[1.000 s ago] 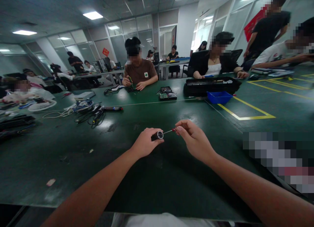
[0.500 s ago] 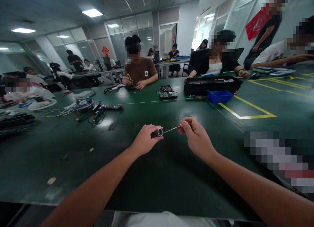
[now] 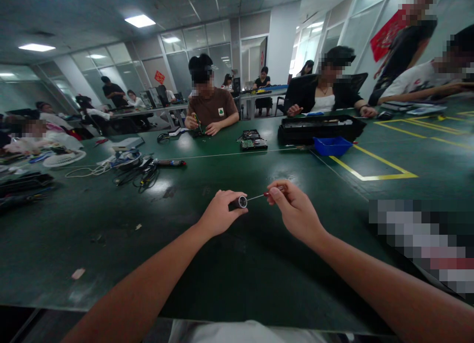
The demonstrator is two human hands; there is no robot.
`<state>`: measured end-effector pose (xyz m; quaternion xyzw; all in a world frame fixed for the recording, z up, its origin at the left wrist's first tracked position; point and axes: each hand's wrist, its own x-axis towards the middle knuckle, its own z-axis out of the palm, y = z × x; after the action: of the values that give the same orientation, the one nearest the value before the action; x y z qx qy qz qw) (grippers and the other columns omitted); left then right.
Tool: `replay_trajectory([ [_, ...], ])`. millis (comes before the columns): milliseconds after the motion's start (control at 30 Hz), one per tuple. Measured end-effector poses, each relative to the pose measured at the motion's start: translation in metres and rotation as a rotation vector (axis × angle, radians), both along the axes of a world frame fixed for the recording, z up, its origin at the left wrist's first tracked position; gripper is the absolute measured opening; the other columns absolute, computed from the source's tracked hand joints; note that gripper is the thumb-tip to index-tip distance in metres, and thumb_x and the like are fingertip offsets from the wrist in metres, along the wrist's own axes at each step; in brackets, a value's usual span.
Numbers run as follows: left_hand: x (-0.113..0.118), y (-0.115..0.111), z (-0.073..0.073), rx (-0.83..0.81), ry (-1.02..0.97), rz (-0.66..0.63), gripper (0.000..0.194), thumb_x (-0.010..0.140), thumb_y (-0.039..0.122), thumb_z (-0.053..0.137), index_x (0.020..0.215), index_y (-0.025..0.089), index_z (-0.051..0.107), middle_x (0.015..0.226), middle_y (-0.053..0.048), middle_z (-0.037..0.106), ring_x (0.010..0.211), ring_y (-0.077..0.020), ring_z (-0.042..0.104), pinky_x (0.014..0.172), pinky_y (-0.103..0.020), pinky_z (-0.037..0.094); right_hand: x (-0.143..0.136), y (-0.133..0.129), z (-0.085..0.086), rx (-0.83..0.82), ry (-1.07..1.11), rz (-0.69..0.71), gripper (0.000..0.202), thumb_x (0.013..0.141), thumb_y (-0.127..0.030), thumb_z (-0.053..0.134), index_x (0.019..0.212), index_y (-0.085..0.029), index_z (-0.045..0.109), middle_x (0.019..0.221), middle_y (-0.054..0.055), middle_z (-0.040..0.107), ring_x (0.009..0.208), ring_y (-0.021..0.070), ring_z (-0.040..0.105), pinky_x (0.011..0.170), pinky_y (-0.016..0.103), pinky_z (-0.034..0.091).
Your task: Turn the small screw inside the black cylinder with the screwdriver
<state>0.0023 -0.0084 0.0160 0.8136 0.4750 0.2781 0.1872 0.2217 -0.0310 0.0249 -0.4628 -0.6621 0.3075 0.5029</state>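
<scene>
Between the thumb and fingers of my left hand [image 3: 221,212] is a short dark cylinder [image 3: 242,202] with a silvery ring round its open end, which faces me. I cannot make out what kind of part it is. My right hand [image 3: 294,207] is closed around the reddish handle of a screwdriver [image 3: 256,196]. Its thin metal shaft points left, and the tip meets the cylinder's rim or lies just beside it; which one I cannot tell. Both hands are held above the green table [image 3: 222,288].
Tangled cables [image 3: 142,172] lie left of centre. An opened circuit-board device [image 3: 254,140], a long black housing [image 3: 321,129] and a blue tray [image 3: 333,146] stand farther back. Yellow tape [image 3: 388,176] marks the right side. A co-worker [image 3: 213,103] sits opposite, others around.
My right hand has shifted slightly, and more of the screwdriver handle shows. My left hand and the cylinder are almost still. Across the table a co-worker's hand has lifted from the black housing.
</scene>
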Motion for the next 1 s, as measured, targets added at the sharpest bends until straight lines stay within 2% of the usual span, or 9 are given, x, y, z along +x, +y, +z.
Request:
replay_trajectory([
  [233,0.000,0.000,-0.002,-0.007,-0.003,-0.007,0.034,0.085,0.030,0.073,0.118,0.025,0.067,0.113,-0.004,0.070,0.105,-0.0251,0.059,0.104,-0.048,0.038,0.000,-0.001,0.001,-0.014,-0.010,0.020,0.024,0.097,-0.041,0.052,0.102,-0.021,0.062,0.087,0.004,0.069,0.081,0.0193,0.066,0.076,0.036,0.052],
  [467,-0.001,0.000,-0.003,0.005,-0.019,-0.031,0.034,0.085,0.033,0.072,0.118,0.025,0.067,0.113,-0.003,0.070,0.103,-0.0241,0.059,0.099,-0.044,0.040,-0.001,-0.002,0.004,-0.018,-0.027,-0.032,0.025,0.096,-0.043,0.053,0.101,-0.020,0.063,0.084,0.005,0.071,0.080,0.0201,0.069,0.075,0.036,0.053],
  [700,-0.001,0.001,-0.004,0.007,0.009,-0.033,0.035,0.085,0.032,0.073,0.119,0.025,0.067,0.115,-0.004,0.071,0.105,-0.0250,0.059,0.099,-0.044,0.040,-0.001,-0.004,0.011,-0.063,-0.146,-0.101,0.030,0.090,-0.050,0.059,0.086,-0.021,0.066,0.064,0.001,0.066,0.059,0.0185,0.063,0.058,0.032,0.046],
  [900,-0.002,0.000,-0.002,0.012,0.021,-0.038,0.034,0.085,0.030,0.072,0.118,0.025,0.067,0.115,-0.003,0.070,0.106,-0.0251,0.059,0.099,-0.044,0.040,0.001,-0.005,0.010,0.055,-0.214,-0.019,0.016,0.093,-0.033,0.053,0.099,-0.022,0.063,0.083,0.003,0.069,0.072,0.0190,0.065,0.064,0.032,0.048],
  [1000,-0.001,0.000,-0.002,0.001,0.032,-0.031,0.034,0.085,0.030,0.072,0.118,0.025,0.067,0.117,-0.004,0.070,0.107,-0.0262,0.058,0.100,-0.045,0.040,0.002,-0.005,0.009,0.046,-0.245,-0.009,0.022,0.097,-0.038,0.049,0.092,-0.023,0.064,0.071,0.000,0.064,0.064,0.0176,0.061,0.060,0.031,0.045],
])
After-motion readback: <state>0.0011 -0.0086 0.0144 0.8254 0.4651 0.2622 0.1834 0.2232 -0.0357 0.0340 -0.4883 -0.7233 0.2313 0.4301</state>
